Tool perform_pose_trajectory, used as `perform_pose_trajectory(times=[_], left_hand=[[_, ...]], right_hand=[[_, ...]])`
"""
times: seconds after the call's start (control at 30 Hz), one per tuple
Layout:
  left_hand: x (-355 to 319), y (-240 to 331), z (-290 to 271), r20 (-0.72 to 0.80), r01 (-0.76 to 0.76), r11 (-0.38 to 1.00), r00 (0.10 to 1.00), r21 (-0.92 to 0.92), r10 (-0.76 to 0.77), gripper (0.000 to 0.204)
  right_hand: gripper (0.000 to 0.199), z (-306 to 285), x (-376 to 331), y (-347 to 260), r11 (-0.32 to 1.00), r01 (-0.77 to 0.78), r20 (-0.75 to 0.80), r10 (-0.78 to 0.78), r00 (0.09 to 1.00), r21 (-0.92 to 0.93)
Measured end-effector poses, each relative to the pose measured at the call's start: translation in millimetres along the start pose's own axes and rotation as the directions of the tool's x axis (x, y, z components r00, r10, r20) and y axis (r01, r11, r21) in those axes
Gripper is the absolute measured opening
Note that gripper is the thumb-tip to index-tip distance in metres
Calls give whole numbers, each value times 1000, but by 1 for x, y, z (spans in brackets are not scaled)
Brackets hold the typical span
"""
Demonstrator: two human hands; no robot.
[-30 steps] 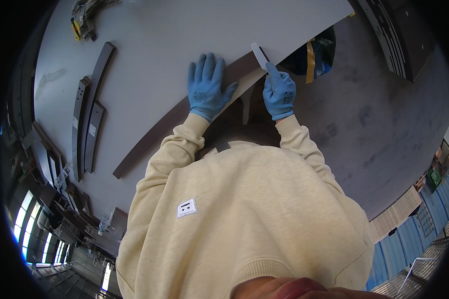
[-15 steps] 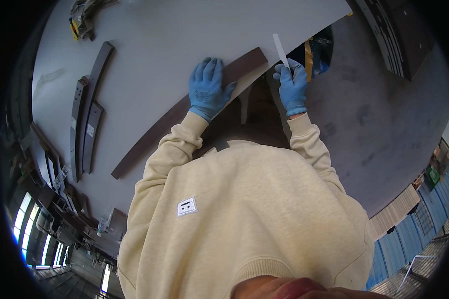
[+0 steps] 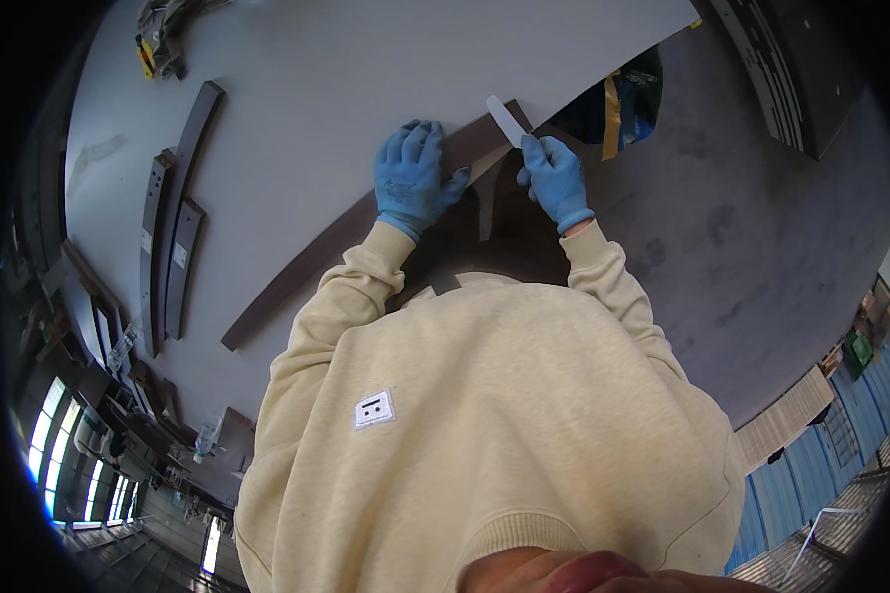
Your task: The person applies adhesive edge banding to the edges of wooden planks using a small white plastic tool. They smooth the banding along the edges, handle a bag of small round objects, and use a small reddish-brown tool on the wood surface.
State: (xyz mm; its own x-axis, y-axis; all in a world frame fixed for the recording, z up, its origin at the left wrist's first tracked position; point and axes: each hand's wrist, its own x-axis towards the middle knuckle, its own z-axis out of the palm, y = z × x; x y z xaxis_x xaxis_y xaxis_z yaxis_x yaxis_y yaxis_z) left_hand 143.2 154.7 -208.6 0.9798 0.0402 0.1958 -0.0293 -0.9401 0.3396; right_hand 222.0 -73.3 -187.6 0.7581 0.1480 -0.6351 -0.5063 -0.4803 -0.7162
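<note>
**Gloved hands at the table's edge**

Head view: My left hand, in a blue glove, lies flat on the long dark strip that runs along the near edge of the grey table, fingers spread and pressing it down near its right end. My right hand, also gloved, pinches a small white blade-like tab between thumb and fingers, its tip touching the strip's right end, close to the table's near right corner. Toward the table's left edge lie three more dark curved strips, well apart from my hands. A yellow-and-dark tool sits at the far left corner. Past the right corner, on the floor, a dark bag with a tan band shows. My cream sweater fills the lower frame.

As I judge it, the risk lies at the edge: the strip's end sits right at the corner, so a hard push with the tab could skid it off the table, or the tab could slip from my pinch and glance toward my left thumb.
</note>
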Motion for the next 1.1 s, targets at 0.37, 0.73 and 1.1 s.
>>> perform_pose_trajectory(times=[0.37,0.73,1.1], left_hand=[[0,-6,-4,60,-35,999,998,-38,37,68],[-38,-7,-26,48,72,993,996,-88,-68,67],[-63,1,-21,36,185,982,982,-37,-183,71]], right_hand=[[25,-35,31,2,932,356,-92,-350,932,67],[30,-84,76,-64,945,255,562,-99,821,-206],[47,-20,111,-136,375,655,741,159,652,-656]])
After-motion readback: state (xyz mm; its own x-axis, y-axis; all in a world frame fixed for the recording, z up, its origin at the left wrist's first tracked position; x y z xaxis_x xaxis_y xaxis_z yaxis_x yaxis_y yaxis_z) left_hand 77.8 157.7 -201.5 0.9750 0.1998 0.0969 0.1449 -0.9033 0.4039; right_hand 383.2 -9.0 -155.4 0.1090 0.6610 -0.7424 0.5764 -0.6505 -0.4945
